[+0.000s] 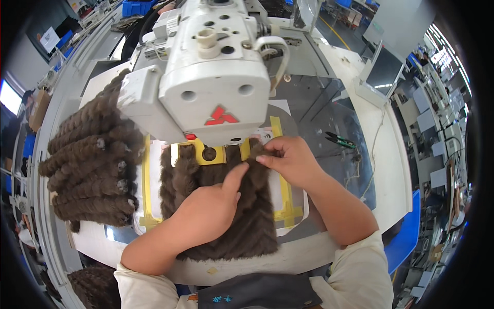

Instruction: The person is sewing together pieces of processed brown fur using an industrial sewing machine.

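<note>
Under the head of a large white sewing machine (213, 77) lies a brown fur piece (242, 226) with ridged strips. Across its far part runs a yellow plate (219, 156) with a dark round spot. My left hand (211, 211) rests over the middle of the fur, its index finger stretched out and pressing near the plate; the other fingers curl under, partly hidden. At the far right corner of the fur, my right hand (288, 159) pinches a tuft between thumb and fingers. Yellow tape (286, 195) runs along the white sheet beneath.
A stack of brown fur strips (95, 165) lies at the left of the table. Green-handled snips (339, 139) rest on the dark glassy surface to the right. A small screen (383, 69) stands at the far right, and a blue bin (404, 237) sits beside the table's right edge.
</note>
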### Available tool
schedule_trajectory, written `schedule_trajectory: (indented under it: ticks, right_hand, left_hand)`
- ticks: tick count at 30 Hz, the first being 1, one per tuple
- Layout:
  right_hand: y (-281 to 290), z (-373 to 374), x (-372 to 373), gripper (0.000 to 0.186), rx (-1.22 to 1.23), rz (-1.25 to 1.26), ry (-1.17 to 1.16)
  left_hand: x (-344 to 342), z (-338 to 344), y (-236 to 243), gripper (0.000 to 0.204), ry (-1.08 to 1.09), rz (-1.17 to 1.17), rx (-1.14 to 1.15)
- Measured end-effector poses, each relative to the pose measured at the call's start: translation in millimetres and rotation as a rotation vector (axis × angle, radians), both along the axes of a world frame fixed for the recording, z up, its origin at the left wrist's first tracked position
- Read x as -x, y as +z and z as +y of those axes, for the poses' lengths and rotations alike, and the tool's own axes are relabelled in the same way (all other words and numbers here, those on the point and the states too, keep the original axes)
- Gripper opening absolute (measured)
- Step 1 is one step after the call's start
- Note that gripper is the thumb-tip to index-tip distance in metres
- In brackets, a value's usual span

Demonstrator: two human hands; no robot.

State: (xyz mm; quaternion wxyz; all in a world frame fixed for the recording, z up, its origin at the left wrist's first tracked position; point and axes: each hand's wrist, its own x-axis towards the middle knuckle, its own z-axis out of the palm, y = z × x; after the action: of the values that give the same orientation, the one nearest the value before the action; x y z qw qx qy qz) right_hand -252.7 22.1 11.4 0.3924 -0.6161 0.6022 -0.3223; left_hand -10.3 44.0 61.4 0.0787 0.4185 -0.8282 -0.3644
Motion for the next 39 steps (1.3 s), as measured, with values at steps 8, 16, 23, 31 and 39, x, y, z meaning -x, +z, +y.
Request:
schedule_trajectory:
  ticks: [8, 16, 23, 31, 39]
  right_hand:
    - [-3.5, -36.7, -29.0, 0.025, 0.125, 0.298, 0.231]
    - [-15.2, -52.6, -39.5, 0.026, 0.223, 0.278, 0.102]
    - [-26.8, -71.1, -30.0, 0.028, 0.177, 0.317, 0.074]
    - [-3.4, -72.3, -28.4, 0.029, 0.010, 0.320, 0.073]
    - [-37.1, -80.3, -7.6, 0.031, 0.070, 0.059, 0.144]
  left_hand:
    - [-16.2, -20.0, -32.1, 0.049, -0.122, -0.140, 0.405]
    - [-12.6, -35.5, -50.7, 0.042, -0.125, -0.160, 0.691]
    - [-7.0, -50.6, -51.7, 0.031, -0.270, -0.278, 0.896]
    - [-2.3, -55.5, -56.2, 0.014, -0.271, -0.216, 0.968]
    - [-0.9, -55.7, -58.0, 0.015, -0.254, -0.226, 0.951]
